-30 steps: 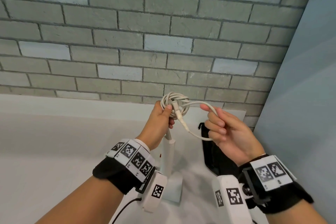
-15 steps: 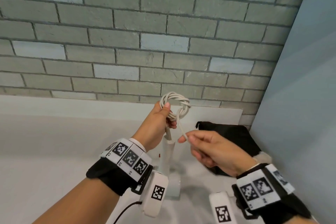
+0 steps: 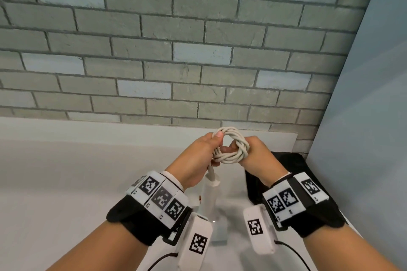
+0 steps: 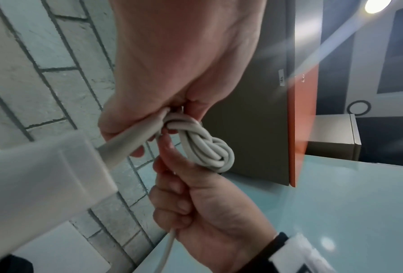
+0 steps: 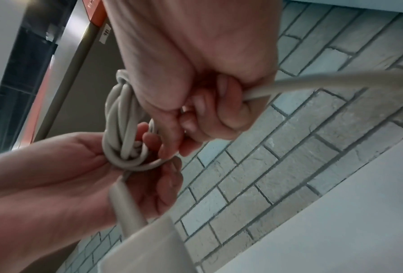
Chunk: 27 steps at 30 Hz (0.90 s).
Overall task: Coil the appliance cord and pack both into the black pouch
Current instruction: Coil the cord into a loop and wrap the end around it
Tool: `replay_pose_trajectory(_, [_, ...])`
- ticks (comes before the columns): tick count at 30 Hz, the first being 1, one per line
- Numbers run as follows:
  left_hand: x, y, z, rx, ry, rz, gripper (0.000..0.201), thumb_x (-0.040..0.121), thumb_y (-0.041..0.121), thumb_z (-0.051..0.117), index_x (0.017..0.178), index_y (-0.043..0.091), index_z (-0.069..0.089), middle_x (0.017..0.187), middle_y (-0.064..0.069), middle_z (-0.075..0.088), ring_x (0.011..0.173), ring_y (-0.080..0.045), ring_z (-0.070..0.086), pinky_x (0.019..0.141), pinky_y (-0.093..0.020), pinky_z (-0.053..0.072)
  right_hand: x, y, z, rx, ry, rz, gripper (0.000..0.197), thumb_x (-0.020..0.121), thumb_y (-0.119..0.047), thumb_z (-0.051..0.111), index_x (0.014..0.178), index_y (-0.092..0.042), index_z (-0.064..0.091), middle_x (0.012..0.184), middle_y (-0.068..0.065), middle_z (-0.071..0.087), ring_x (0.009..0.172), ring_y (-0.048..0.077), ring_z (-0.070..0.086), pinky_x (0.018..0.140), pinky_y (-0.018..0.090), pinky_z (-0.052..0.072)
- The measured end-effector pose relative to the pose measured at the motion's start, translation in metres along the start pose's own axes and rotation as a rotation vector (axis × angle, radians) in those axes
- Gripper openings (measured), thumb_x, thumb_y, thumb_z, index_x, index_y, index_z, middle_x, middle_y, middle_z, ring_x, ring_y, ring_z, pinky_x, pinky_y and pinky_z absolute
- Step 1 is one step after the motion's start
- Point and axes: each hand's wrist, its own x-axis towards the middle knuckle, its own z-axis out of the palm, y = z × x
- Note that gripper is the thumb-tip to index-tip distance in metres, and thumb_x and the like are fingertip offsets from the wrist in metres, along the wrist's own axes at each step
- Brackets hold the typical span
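Observation:
The white appliance cord (image 3: 236, 145) is wound into a small coil, held up in front of the brick wall. My left hand (image 3: 214, 146) grips the coil's left side, thumb on top. The white appliance (image 3: 210, 196) hangs below that hand by its cord neck. My right hand (image 3: 250, 153) grips the coil's right side, where a turn of cord crosses round the loops. In the left wrist view the coil (image 4: 207, 147) sits between both hands. In the right wrist view the right hand (image 5: 196, 110) also curls round a cord strand (image 5: 336, 79). The black pouch (image 3: 293, 165) lies on the table under my right wrist.
A white table (image 3: 66, 182) runs along a grey brick wall (image 3: 176, 50). A pale blue panel (image 3: 363, 116) closes off the right side, close to the pouch.
My right hand has let the loose cord end go slack, come up from below and closed on the coil's right side. The tail now lies wrapped round the loops. The left hand kept its hold.

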Motion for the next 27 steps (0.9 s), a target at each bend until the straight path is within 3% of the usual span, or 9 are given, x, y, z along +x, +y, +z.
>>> replay_pose_trajectory(2, [-0.001,0.000,0.000,-0.026,-0.029,-0.007,0.028,0.098,0.031,0.033,0.085,0.014,0.051,0.079,-0.002,0.052,0.066,-0.012,0.043,0.060,-0.023,0.037,0.003,-0.001,-0.001,0.190,-0.037,0.018,0.025,0.080,-0.020,0.067,0.056,-0.021,0.063,0.064,0.012,0.057,0.057,0.016,0.047,0.056,0.029,0.040])
replay_pose_trajectory(6, [-0.001,-0.001,0.000,0.001,-0.007,-0.012,0.025,0.098,0.032,0.031,0.094,0.018,0.051,0.086,-0.005,0.048,0.066,-0.012,0.039,0.058,-0.022,0.036,0.005,-0.005,-0.006,0.439,-0.117,0.174,0.022,0.091,-0.015,0.051,0.077,-0.009,0.066,0.059,0.005,0.048,0.050,0.010,0.031,0.046,0.019,0.024])
replay_pose_trajectory(10, [0.001,-0.001,-0.001,0.056,0.011,0.022,0.020,0.099,0.030,0.031,0.098,0.017,0.045,0.083,-0.002,0.045,0.065,-0.010,0.038,0.057,-0.021,0.035,0.004,-0.006,-0.014,0.448,-0.220,0.176,0.053,0.081,-0.054,0.052,0.092,-0.004,0.066,0.068,0.003,0.051,0.058,0.011,0.039,0.050,0.021,0.029])
replay_pose_trajectory(12, [0.002,-0.001,-0.001,0.077,0.024,0.027,0.021,0.098,0.030,0.032,0.100,0.013,0.045,0.081,-0.002,0.043,0.064,-0.010,0.037,0.056,-0.020,0.035,0.003,-0.006,-0.014,0.411,-0.249,0.076,0.035,0.075,-0.036,0.069,0.094,-0.006,0.067,0.076,0.004,0.055,0.066,0.011,0.042,0.050,0.018,0.029])
replay_pose_trajectory(14, [0.002,-0.002,-0.001,0.094,0.034,0.045,0.026,0.098,0.029,0.033,0.107,0.010,0.048,0.081,-0.002,0.045,0.064,-0.010,0.038,0.055,-0.019,0.035,0.002,-0.003,-0.012,0.426,-0.232,0.049,0.025,0.070,-0.018,0.066,0.093,-0.007,0.067,0.080,0.005,0.057,0.068,0.010,0.046,0.052,0.019,0.032])
replay_pose_trajectory(19, [0.004,-0.003,0.003,0.089,0.067,0.087,0.020,0.098,0.025,0.035,0.105,0.017,0.052,0.078,0.003,0.048,0.065,-0.009,0.038,0.059,-0.021,0.033,0.004,0.003,-0.008,0.450,-0.141,0.053,0.023,0.076,-0.007,0.064,0.098,-0.007,0.064,0.093,0.014,0.064,0.087,0.023,0.057,0.081,0.037,0.046])
replay_pose_trajectory(23, [0.005,-0.005,0.004,0.104,0.113,0.118,0.020,0.098,0.025,0.034,0.107,0.019,0.052,0.083,0.006,0.055,0.072,-0.006,0.047,0.062,-0.016,0.037,0.001,0.001,-0.006,-0.165,0.268,-0.287,0.032,0.072,-0.013,0.072,0.098,-0.017,0.055,0.097,-0.001,0.049,0.088,0.010,0.047,0.073,0.010,0.038])
replay_pose_trajectory(25, [0.006,-0.007,0.004,0.158,0.115,0.152,0.022,0.098,0.026,0.034,0.109,0.018,0.052,0.095,0.000,0.058,0.085,-0.010,0.051,0.072,-0.020,0.040,0.000,-0.001,-0.006,-0.503,0.318,-0.516,0.021,0.072,-0.011,0.071,0.090,-0.014,0.060,0.088,0.002,0.049,0.075,0.011,0.045,0.059,0.015,0.035])
replay_pose_trajectory(27, [0.007,-0.008,0.005,0.223,0.131,0.179,0.025,0.098,0.025,0.034,0.111,0.013,0.052,0.094,-0.001,0.056,0.084,-0.010,0.050,0.074,-0.022,0.040,0.000,-0.004,-0.004,-0.710,0.287,-0.618,0.013,0.071,-0.006,0.070,0.080,-0.011,0.062,0.075,0.005,0.051,0.056,0.013,0.042,0.047,0.020,0.030])
